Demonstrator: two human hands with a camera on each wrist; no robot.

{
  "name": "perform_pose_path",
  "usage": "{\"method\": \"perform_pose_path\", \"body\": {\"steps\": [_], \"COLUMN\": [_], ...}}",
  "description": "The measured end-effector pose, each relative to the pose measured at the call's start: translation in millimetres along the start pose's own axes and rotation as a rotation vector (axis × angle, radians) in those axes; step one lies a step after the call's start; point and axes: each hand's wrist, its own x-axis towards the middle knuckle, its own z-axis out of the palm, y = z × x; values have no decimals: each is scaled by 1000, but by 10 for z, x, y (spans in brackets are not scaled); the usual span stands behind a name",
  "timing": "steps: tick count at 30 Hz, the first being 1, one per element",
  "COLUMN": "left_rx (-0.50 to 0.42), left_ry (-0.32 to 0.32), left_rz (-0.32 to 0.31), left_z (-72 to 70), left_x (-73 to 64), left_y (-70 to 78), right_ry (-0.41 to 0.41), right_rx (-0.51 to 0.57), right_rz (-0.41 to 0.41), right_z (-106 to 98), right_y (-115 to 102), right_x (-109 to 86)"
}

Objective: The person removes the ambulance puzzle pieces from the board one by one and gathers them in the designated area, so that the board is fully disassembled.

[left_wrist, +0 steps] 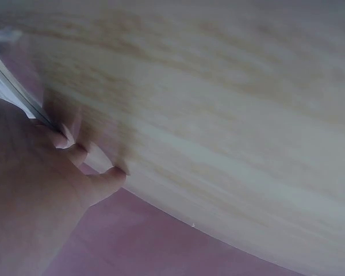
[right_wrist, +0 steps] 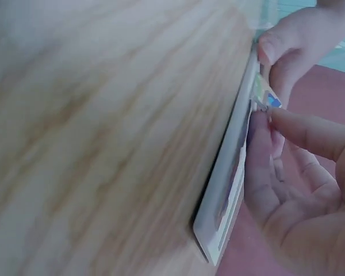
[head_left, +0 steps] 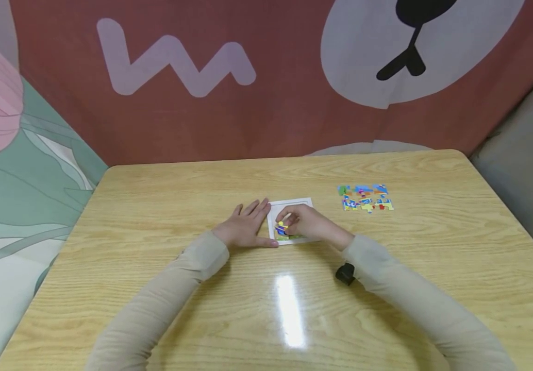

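Note:
A white puzzle tray (head_left: 312,202) with a raised border lies flat on the table. My left hand (head_left: 244,226) rests at its left side with fingers spread, thumb touching the lower left corner. Over the tray, my right hand (head_left: 307,220) pinches a small colourful puzzle piece (right_wrist: 271,99) between thumb and finger, tilted above the tray's surface in the right wrist view. Yellow and blue pieces (head_left: 281,230) show at the tray's lower left; the right hand hides part of the tray. In the left wrist view, the left hand (left_wrist: 40,178) lies against the tray's edge.
Several loose puzzle pieces (head_left: 365,198) lie in two rows right of the tray. A small black object (head_left: 345,274) is by the right sleeve. The wooden table (head_left: 155,190) meets a red patterned backdrop (head_left: 285,113) at its far edge.

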Motion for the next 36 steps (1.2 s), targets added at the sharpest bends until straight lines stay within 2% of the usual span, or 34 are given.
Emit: {"method": "perform_pose_path", "body": {"steps": [7,15,24,36], "left_rx": [10,6,9,5], "left_ry": [-1,1,-10,-22], "left_rz": [-7,-8,-8,-17], "left_z": [11,18,33,18], "left_x": [-6,-13,11,19], "left_y": [-2,-3,-22,-10], "right_ry": [-7,15,64,149], "right_rx": [76,88,48,-11], "right_rz": [70,82,122,192], "right_z": [-113,-320,-591,-887], "right_y": [-37,-30,128,471], "right_x": [-67,-209,-432,-673]}}
